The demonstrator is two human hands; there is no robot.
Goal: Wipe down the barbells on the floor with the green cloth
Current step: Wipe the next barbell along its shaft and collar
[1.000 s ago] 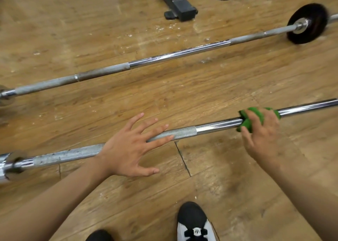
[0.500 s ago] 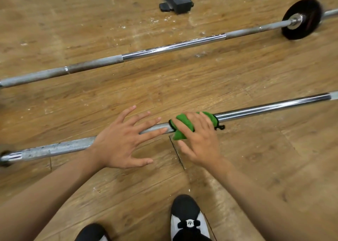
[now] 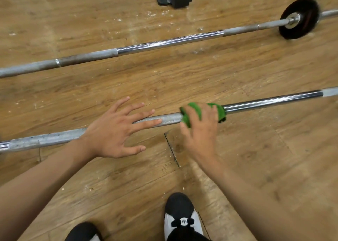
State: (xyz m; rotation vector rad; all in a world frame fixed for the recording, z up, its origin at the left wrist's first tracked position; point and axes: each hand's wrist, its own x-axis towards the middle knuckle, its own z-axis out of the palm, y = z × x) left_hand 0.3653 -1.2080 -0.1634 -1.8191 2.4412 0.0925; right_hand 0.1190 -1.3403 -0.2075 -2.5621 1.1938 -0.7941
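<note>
Near barbell (image 3: pixel 265 102) lies on floor (image 3: pixel 237 149). Left hand (image 3: pixel 113 132) flat, fingers straight and spread over knurled stretch, likely pinning bar against rolling. Right hand (image 3: pixel 199 131) clamped round green cloth (image 3: pixel 192 112), which wraps shaft so all sides get rubbed. Far barbell (image 3: pixel 164 43) well apart, no hand on it.

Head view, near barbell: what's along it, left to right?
Dull grey end of the near barbell → left hand flat on it → bare knurled stretch → green cloth wrapped on the bar, gripped by the right hand → shiny chrome stretch.
</note>
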